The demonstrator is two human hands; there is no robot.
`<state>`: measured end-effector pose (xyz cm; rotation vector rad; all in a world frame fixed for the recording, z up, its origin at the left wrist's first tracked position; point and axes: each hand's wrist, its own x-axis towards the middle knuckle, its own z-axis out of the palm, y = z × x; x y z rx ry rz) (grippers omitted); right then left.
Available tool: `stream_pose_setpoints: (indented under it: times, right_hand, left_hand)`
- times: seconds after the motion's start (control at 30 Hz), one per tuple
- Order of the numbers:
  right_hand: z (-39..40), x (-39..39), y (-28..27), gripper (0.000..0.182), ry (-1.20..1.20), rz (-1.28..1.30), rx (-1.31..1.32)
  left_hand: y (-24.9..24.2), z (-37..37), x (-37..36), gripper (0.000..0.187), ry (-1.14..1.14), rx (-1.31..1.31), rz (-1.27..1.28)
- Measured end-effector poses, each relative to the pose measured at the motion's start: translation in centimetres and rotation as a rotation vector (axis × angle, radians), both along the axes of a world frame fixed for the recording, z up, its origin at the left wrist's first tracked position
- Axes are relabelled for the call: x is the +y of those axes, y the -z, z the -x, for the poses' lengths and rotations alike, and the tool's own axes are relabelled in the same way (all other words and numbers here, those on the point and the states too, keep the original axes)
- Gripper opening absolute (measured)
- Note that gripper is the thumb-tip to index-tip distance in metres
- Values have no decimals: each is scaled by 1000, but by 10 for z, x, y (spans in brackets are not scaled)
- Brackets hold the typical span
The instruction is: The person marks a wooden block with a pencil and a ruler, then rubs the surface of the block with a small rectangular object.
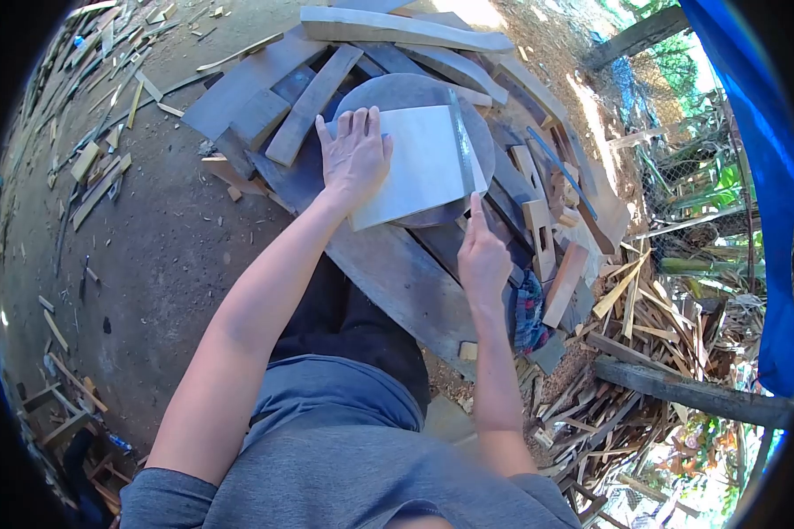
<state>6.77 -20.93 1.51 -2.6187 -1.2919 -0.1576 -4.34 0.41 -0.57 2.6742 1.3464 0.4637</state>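
A pale rectangular sheet (pixel 419 163) lies over a round dark disc (pixel 384 90) on the wooden work surface. My left hand (pixel 355 159) rests flat on the sheet's left part with its fingers spread. Along the sheet's right side runs a narrow metallic or clear strip (pixel 461 141), like a ruler. My right hand (pixel 483 256) is at the lower right corner of the sheet, fingers curled and index finger extended along a small thin tool whose pale tip (pixel 478 187) touches the sheet's edge near the strip.
Curved wooden pieces (pixel 406 28) lie beyond the disc. Slotted wood blocks (pixel 538 236), a thin blue rod (pixel 563 172) and a plaid cloth (pixel 529 313) are at the right. Scrap wood (pixel 101 181) litters the ground at left; a blue tarp (pixel 759 159) hangs far right.
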Motion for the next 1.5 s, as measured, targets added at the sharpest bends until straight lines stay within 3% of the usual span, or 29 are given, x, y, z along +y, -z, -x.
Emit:
stream_pose_setpoints:
  times: [0.13,0.2,0.3,0.4,0.57,0.67,0.8,0.87,0.9,1.0,1.07,1.13,1.27,1.33,1.4,1.5]
  right_hand:
    - [45,-3,-20,52,-143,133,97]
    - [25,-4,-17,50,-144,136,126]
    - [-15,11,-6,48,10,18,25]
    - [8,12,-15,47,-67,85,15]
    - [15,9,-6,46,-143,-67,101]
    - [-13,31,-4,47,11,20,77]
    - [25,28,-7,49,-82,54,24]
    - [49,20,-24,44,-144,155,187]
    - [38,20,-13,44,-169,53,152]
    - [7,46,-22,44,-17,109,99]
    - [1,56,-13,44,-42,8,-39]
    - [21,59,-13,46,-100,107,-146]
    - [34,47,-14,48,-213,99,-133]
    - [17,56,-16,47,-139,143,-170]
    - [5,67,-15,44,-70,23,-74]
    - [31,59,-14,41,-166,70,-159]
  left_hand:
    - [-2,1,2,55,-6,-18,7]
    - [0,2,0,55,10,-28,-3]
    - [4,1,1,55,5,-59,-52]
    - [-1,1,-1,53,0,-48,-15]
    - [5,4,0,50,9,-61,-37]
    - [9,3,3,49,22,-118,-79]
    - [9,5,5,48,23,-186,-74]
    - [11,6,7,47,22,-186,-89]
    - [10,7,8,46,15,-208,-97]
    - [14,8,4,44,8,-292,-107]
    - [14,8,9,42,-10,-356,-130]
    - [13,9,7,40,-13,-364,-52]
    - [16,8,9,40,-18,-389,-83]
    - [17,10,6,40,-9,-384,-66]
    - [15,9,7,40,-12,-392,-78]
    - [14,8,11,39,-25,-391,-90]
